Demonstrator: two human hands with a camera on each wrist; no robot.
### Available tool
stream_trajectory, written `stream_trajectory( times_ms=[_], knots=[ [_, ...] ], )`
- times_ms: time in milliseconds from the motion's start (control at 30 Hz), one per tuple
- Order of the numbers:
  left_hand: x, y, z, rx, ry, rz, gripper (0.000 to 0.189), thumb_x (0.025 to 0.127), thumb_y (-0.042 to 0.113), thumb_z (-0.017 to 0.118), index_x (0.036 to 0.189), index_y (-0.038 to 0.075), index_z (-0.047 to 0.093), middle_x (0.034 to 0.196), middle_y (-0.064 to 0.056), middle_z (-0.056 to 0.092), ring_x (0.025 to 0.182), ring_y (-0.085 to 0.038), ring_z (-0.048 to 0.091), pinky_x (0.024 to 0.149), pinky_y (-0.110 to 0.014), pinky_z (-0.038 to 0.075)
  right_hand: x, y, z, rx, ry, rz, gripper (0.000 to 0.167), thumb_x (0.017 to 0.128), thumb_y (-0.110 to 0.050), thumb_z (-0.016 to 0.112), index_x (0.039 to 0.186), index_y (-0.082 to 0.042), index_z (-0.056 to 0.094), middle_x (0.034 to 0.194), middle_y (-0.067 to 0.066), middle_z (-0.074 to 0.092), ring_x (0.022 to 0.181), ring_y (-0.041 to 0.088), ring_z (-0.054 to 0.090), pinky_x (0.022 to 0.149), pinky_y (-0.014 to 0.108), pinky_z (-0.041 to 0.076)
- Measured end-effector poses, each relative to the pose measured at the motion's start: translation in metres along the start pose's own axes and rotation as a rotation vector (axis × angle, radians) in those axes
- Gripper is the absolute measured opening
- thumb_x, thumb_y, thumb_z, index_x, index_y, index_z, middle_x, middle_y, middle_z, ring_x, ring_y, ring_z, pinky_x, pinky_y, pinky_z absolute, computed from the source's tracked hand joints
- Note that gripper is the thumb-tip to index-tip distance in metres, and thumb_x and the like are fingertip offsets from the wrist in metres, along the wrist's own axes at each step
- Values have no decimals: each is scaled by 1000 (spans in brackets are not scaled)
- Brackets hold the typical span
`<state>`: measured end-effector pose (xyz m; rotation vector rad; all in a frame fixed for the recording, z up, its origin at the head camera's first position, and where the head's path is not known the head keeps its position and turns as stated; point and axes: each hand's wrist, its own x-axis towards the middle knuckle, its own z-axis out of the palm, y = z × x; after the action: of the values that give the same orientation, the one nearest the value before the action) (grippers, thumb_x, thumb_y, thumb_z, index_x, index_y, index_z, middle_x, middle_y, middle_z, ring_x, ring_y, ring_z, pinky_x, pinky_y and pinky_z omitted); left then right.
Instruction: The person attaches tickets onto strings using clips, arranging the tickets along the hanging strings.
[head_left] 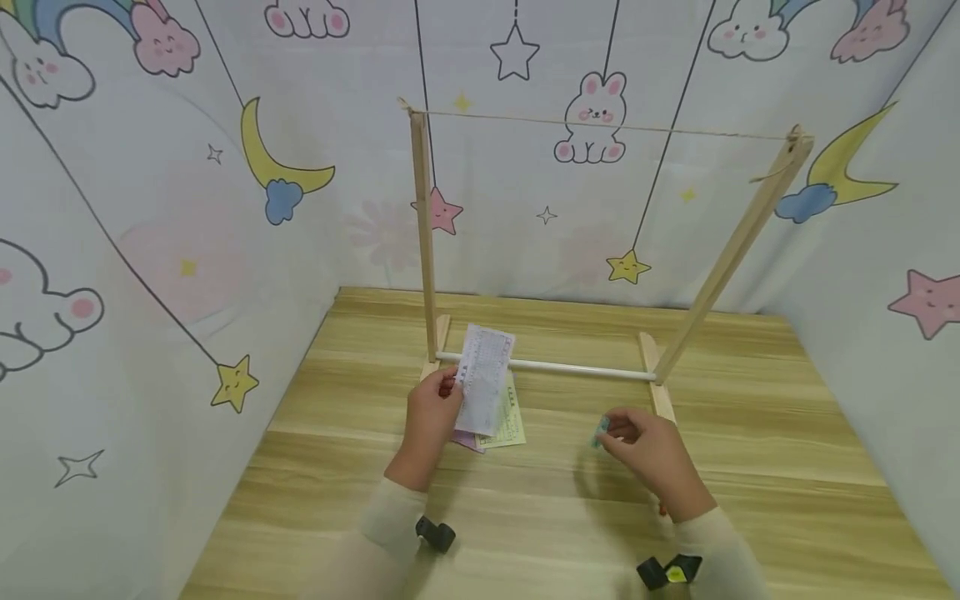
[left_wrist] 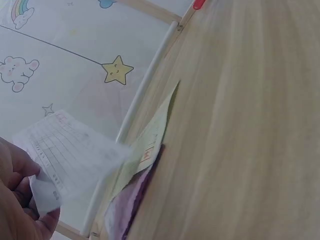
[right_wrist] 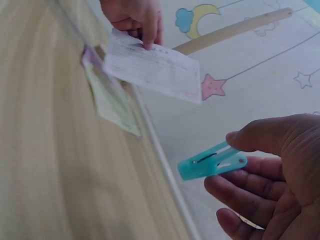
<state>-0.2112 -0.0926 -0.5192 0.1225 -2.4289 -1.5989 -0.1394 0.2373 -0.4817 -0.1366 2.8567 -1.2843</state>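
White slip at the left hand's fingertips, above a yellow slip and a purple slip on the table — the left hand pinches its edge. The right hand, well apart, pinches a teal clip by its handles — thumb above, fingers below.

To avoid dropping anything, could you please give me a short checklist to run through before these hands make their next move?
1. Left hand grip on white slip: ok, pinched at its edge.
2. Right hand grip on teal clip: ok, between thumb and fingers.
3. Clip attached to slip: not ok, the two are apart.
4. String spanning the wooden posts: ok, it looks nearly straight.
5. String firmly secured at both ends: cannot tell, too small to judge.
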Motion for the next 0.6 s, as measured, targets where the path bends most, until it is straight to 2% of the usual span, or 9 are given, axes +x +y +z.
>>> stream_trajectory(
  times_ms=[33, 100, 200, 333, 433, 500, 600],
  knots=[
    [3, 2, -2, -13, 9, -14, 22, 95, 5, 68, 115, 3, 75, 94, -7, 71, 85, -21, 65, 69, -30, 56, 2, -2, -6, 21, 1, 1, 36, 95, -26, 79, 123, -6, 70, 107, 3, 75, 97, 21, 71, 84, 40, 59],
    [9, 6, -8, -19, 33, -18, 16, 96, 9, 68, 109, 3, 76, 94, -8, 72, 84, -21, 65, 67, -29, 55, 6, -7, -17, 52, 12, -6, 38, 95, -30, 78, 125, -7, 70, 109, 3, 74, 99, 20, 71, 84, 35, 58],
    [22, 16, -19, -35, 80, 14, 15, 97, 12, 68, 105, 3, 76, 94, -9, 73, 82, -23, 65, 65, -31, 56, 15, -18, -33, 112, 25, -38, 40, 96, -32, 77, 125, -6, 69, 112, 7, 73, 100, 19, 71, 83, 29, 57],
    [41, 38, -35, 11, 173, 137, 15, 97, 12, 66, 103, 2, 76, 95, -10, 73, 84, -24, 68, 67, -36, 59, 28, -40, -52, 163, 34, -76, 42, 96, -34, 77, 126, -7, 69, 116, 10, 73, 99, 14, 71, 81, 25, 57],
    [53, 57, -45, 40, 261, 239, 15, 97, 11, 65, 101, 1, 75, 95, -11, 74, 85, -25, 71, 69, -40, 60, 37, -62, -67, 158, 50, -88, 44, 95, -39, 77, 127, -10, 69, 116, 6, 75, 98, 6, 70, 79, 23, 56],
    [60, 71, -51, 10, 301, 273, 15, 97, 11, 65, 100, 1, 75, 95, -12, 74, 85, -25, 70, 70, -41, 59, 44, -77, -78, 178, 62, -117, 44, 95, -37, 77, 127, -9, 68, 115, 3, 74, 97, 4, 70, 78, 22, 56],
    [68, 93, -57, -106, 312, 273, 15, 98, 14, 65, 102, 2, 73, 97, -10, 75, 82, -22, 69, 68, -37, 58, 56, -102, -94, 236, 99, -188, 40, 95, -32, 78, 125, -7, 69, 111, -1, 75, 95, 7, 71, 78, 21, 56]
  ],
)
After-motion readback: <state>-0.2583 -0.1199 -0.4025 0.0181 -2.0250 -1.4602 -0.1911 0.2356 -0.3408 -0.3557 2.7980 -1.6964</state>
